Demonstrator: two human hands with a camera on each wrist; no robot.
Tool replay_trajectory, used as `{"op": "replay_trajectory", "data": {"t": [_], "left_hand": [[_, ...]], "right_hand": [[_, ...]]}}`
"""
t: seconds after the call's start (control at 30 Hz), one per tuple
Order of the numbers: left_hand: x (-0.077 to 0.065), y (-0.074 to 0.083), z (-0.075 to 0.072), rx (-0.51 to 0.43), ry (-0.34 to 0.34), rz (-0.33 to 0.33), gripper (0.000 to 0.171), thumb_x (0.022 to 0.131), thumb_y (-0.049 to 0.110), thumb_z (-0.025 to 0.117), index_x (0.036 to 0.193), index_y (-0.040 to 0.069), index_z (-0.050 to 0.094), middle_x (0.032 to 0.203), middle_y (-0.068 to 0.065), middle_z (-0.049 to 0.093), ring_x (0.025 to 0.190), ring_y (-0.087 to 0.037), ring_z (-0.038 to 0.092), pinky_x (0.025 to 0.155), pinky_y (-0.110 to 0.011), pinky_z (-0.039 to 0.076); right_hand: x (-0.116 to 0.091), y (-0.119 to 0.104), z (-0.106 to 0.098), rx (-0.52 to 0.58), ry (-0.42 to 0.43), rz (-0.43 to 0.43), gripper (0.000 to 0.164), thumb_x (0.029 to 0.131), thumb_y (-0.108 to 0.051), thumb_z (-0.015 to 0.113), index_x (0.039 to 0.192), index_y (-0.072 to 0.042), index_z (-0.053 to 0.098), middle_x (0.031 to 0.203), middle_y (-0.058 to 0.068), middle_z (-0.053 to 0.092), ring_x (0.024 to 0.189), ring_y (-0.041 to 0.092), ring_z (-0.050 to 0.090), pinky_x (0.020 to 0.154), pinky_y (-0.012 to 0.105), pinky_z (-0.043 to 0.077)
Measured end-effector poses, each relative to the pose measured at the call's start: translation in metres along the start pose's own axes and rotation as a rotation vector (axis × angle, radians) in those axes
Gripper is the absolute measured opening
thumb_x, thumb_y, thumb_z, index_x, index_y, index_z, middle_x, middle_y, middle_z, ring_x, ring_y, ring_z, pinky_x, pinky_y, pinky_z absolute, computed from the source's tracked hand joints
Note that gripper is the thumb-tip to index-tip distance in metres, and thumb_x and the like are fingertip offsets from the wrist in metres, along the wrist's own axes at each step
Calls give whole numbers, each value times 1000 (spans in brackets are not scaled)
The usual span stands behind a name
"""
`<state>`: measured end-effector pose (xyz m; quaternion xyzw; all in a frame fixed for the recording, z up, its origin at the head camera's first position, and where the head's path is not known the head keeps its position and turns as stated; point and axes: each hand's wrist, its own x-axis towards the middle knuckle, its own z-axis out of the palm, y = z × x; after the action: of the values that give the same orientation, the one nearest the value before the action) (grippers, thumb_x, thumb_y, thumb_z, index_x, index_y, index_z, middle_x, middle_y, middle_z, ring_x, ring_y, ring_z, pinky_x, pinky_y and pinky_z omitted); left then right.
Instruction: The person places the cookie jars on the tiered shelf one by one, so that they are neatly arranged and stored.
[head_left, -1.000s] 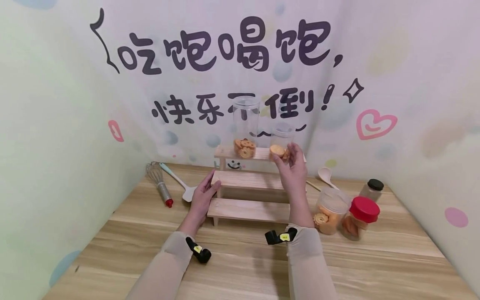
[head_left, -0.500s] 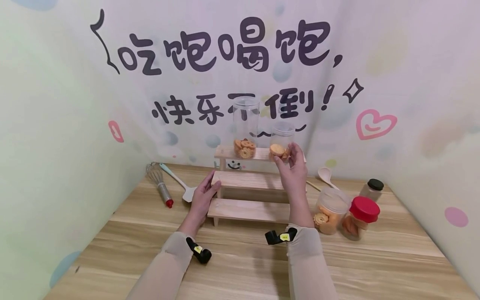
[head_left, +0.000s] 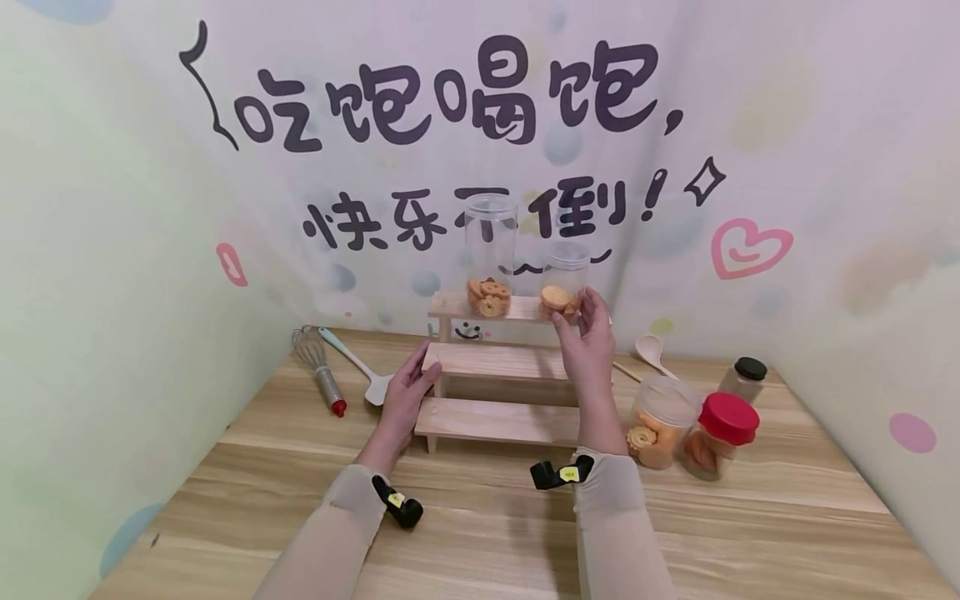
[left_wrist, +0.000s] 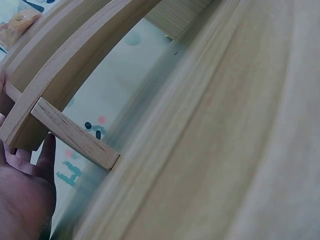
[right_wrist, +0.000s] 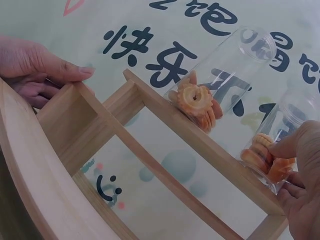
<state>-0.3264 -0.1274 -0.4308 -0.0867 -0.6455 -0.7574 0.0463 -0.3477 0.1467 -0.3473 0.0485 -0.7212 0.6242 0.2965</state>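
A three-tier wooden display stand [head_left: 495,421] stands on the table. My left hand [head_left: 406,397] grips the left end of its middle tier; in the right wrist view the thumb lies on the board and the fingers are partly hidden behind it. On the top tier, my right hand [head_left: 588,346] holds the short clear jar [head_left: 566,273] low down, thumb on the near side and fingers round the right. Round biscuits fill its bottom part. A taller clear jar [right_wrist: 225,70], with biscuits at its bottom, stands upright to the left on the same tier.
Right of the stand are a wide clear jar [head_left: 663,425] of biscuits, a red-lidded jar [head_left: 726,421] and a black-lidded jar [head_left: 744,380]. A pale spoon [head_left: 652,350] lies behind them. A whisk [head_left: 322,371] and a white-headed spatula [head_left: 375,387] lie at the left.
The biscuits in the short jar appear slightly shifted, and the right hand's fingers have moved very little. The left hand and the stand keep their places.
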Motion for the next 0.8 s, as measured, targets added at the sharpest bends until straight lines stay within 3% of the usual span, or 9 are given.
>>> {"op": "replay_trajectory", "data": {"t": [0.8], "left_hand": [[1,-1,0,-4,6,3,64,100,27,65,157,19,37,162,-8,31,147,-20,30,118,-36,31]], "right_hand": [[0,7,2,41,31,-37,54,92,-4,72,140,3,48,145,19,52,137,25,47,114,29,37]]}}
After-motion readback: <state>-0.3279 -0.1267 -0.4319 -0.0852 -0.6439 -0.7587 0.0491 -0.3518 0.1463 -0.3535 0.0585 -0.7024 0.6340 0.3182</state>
